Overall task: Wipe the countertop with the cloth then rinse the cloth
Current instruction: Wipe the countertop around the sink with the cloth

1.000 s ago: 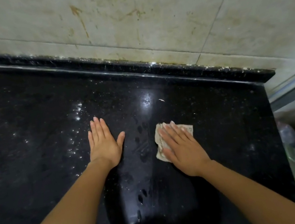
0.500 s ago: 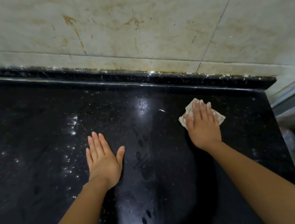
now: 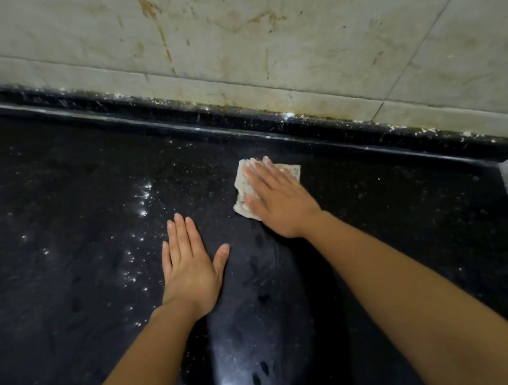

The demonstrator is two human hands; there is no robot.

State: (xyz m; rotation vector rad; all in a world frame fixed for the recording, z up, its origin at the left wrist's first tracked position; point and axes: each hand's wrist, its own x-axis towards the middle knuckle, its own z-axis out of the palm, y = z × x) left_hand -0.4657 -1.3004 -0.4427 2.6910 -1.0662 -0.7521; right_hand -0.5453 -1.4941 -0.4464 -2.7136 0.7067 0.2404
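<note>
Black speckled stone desk (image 3: pixel 58 275), glossy, with wet-looking smears down the middle. Right hand (image 3: pixel 277 200) lies flat on the cloth (image 3: pixel 292 170), fingers straight and close together, palm pressing it onto the desk near the raised back lip (image 3: pixel 372 142). Cloth is a small pale folded rag, mostly under the hand, with its edges showing at left and right. Left hand (image 3: pixel 189 267) is flat on bare desk just beside it, fingers together, thumb out, holding nothing; probably a brace. Step is the wiping, judged partway. White specks (image 3: pixel 143 200) lie left of the left hand and grit sits along the lip, so plenty remains. Rinse not yet begun, no sink in view. To do it well: press with the whole palm so the cloth doesn't bunch or slip out, and overlap the strokes. Run the cloth edge tight along the lip where crumbs collect. Gather specks to one spot rather than scattering them, and lift the left hand to reach the patch under it. Refold to a clean face if the cloth loads up. Stained tile wall (image 3: pixel 287 35) behind isn't part of the job.
</note>
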